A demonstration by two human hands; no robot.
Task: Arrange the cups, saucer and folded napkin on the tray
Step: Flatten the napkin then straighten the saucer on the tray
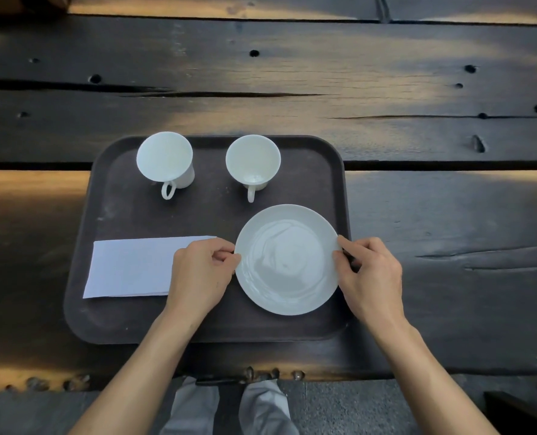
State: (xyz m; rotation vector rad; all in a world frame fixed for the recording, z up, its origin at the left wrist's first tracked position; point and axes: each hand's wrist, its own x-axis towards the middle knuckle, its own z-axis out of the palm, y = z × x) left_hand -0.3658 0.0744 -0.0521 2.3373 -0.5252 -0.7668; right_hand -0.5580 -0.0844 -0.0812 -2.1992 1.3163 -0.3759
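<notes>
Both hands, left hand [199, 276] and right hand [371, 277], pinch the white saucer [287, 262] with curled fingers on the brown tray [198, 328].

Dark brown tray [210, 215], rounded corners. Two white cups stand upright along its far side, left cup [165, 158] and right cup [253, 160], apart, handles toward you. White saucer [287, 259] near right, level; your left hand [199, 274] and right hand [372, 277] pinch opposite rims. White folded napkin [129, 268] flat, near left.
</notes>
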